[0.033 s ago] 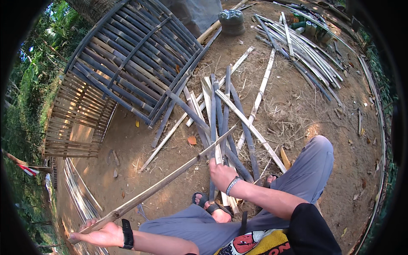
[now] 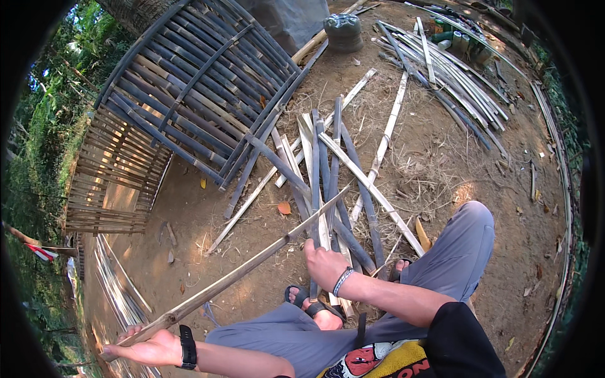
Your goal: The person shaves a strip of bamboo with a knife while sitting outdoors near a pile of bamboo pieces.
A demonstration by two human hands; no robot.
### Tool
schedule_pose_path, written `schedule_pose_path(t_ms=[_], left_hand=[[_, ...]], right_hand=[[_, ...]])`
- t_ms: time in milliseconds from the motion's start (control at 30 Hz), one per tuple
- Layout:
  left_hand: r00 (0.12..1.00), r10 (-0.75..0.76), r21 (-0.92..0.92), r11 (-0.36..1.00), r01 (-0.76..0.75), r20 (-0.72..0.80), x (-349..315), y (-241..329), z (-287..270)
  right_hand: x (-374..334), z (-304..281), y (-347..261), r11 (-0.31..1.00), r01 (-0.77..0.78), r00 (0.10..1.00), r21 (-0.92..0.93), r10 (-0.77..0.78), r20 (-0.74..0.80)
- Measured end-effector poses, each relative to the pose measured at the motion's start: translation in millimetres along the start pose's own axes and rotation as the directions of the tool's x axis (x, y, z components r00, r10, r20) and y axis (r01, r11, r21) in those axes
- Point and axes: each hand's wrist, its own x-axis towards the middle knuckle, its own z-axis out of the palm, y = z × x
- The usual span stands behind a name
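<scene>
A long split bamboo strip (image 2: 233, 272) slants up from the lower left to the middle of the view. My left hand (image 2: 148, 346), with a black watch band on its wrist, is closed round the strip's near end. Closer to the strip's far end, just below it, is my right hand (image 2: 324, 264), wearing a braided bracelet. Its fingers are curled closed, and what they hold is hidden. Under and beyond that hand, several dark and pale bamboo strips (image 2: 372, 181) lie crossed on the ground, some reaching down to my sandalled foot (image 2: 328, 318).
A dark bamboo slatted frame (image 2: 205, 82) leans at upper left, with a lighter slatted panel (image 2: 107, 179) beside it. More strips (image 2: 466, 85) are stacked at upper right; another bundle (image 2: 120, 290) lies left. A full clear sack (image 2: 343, 34) stands at the back. Shavings (image 2: 425, 183) litter the dirt.
My right hand has shifted slightly left and down. My left hand and the bamboo strip look almost unmoved.
</scene>
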Motion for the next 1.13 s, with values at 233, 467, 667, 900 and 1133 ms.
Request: schedule_pose_path(t_ms=[233, 467, 667, 900, 1133], left_hand=[[1.000, 0.019, -0.003, 1.000, -0.019, -0.001, -2, 0, 4], [1.000, 0.003, -0.023, 1.000, -0.003, -0.012, 2, -4, 2], [0.999, -0.050, -0.032, 0.998, 0.051, 0.018, 15, -10, -7], [1.000, -0.009, 0.007, 1.000, 0.009, 0.022, 4, -9, -1], [0.997, 0.055, 0.007, 0.998, -0.055, 0.055, 18, -19, -7]], right_hand=[[27, 27, 84, 0.976, -0.214, 0.975, 0.031, 0.215, -0.057], [18, 17, 44, 0.995, -0.085, 0.996, 0.052, 0.087, -0.032], [27, 32, 79, 0.988, -0.130, 0.990, 0.080, 0.133, -0.045], [55, 45, 143, 0.977, -0.209, 0.975, -0.027, 0.207, -0.075], [37, 24, 89, 0.992, -0.082, 0.997, 0.093, 0.081, 0.017]])
